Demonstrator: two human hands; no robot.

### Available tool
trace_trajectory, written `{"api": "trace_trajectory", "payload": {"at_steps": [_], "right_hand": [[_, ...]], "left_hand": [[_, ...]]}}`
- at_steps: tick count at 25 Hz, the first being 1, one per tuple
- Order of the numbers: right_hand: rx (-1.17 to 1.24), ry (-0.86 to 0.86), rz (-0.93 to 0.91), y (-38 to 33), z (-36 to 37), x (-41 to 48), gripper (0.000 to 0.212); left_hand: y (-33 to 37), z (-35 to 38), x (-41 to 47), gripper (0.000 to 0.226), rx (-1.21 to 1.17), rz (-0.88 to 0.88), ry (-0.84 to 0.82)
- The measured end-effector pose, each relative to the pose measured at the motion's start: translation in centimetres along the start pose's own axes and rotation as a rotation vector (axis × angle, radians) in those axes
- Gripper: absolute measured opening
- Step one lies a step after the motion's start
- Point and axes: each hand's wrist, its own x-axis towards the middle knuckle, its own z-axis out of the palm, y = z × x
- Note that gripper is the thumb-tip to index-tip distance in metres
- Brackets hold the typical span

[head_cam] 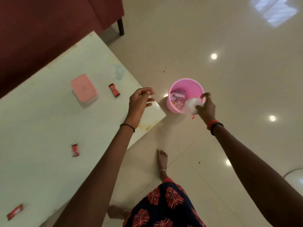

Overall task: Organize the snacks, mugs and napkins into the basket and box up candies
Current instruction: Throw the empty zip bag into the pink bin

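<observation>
A pink round basket (188,86) stands on the floor just past the table's corner, with several pink and white packets inside. My right hand (206,107) hovers over its near rim, shut on a crumpled clear plastic packet (193,106). My left hand (141,99) is over the table's corner, fingers apart and holding nothing. A box with a pink lid (84,90) sits closed on the white table (49,128). Three red-wrapped candies lie on the table: one (114,90) beside the box, one (75,150) nearer me, one (15,212) at the near left.
A dark red sofa (49,30) with a black leg runs behind the table. The floor is glossy beige tile with light reflections. My bare feet (162,163) stand between the table edge and the basket. A white cable (293,172) curves at the right.
</observation>
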Motion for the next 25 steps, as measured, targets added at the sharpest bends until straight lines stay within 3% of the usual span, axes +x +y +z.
{"api": "trace_trajectory", "payload": {"at_steps": [3,7,11,13,16,19,25], "right_hand": [[-0.123,-0.047,-0.042,2.1,2.1,5.7,0.03],[-0.149,-0.188,0.052,5.0,5.7,10.9,0.032],[-0.367,-0.505,-0.002,6.2,8.2,13.8,0.067],[-0.338,-0.553,-0.027,6.1,8.7,14.5,0.078],[-0.235,-0.469,-0.064,5.4,8.4,14.5,0.077],[-0.178,-0.338,-0.04,3.7,7.4,13.4,0.063],[-0.102,-0.178,-0.127,-4.2,5.4,6.0,0.045]], "left_hand": [[-0.1,3.6,4.5,0.018,0.004,0.012,-0.012],[-1.6,5.2,8.0,0.019,-0.002,0.005,0.011],[-3.0,5.2,9.6,0.021,-0.022,0.013,0.048],[-3.3,4.9,9.8,0.021,-0.028,0.017,0.067],[-3.2,4.0,9.3,0.021,-0.036,0.021,0.09],[-2.4,2.6,8.0,0.021,-0.036,0.038,0.115],[-0.1,-1.9,2.7,0.022,-0.07,0.073,0.204]]}}
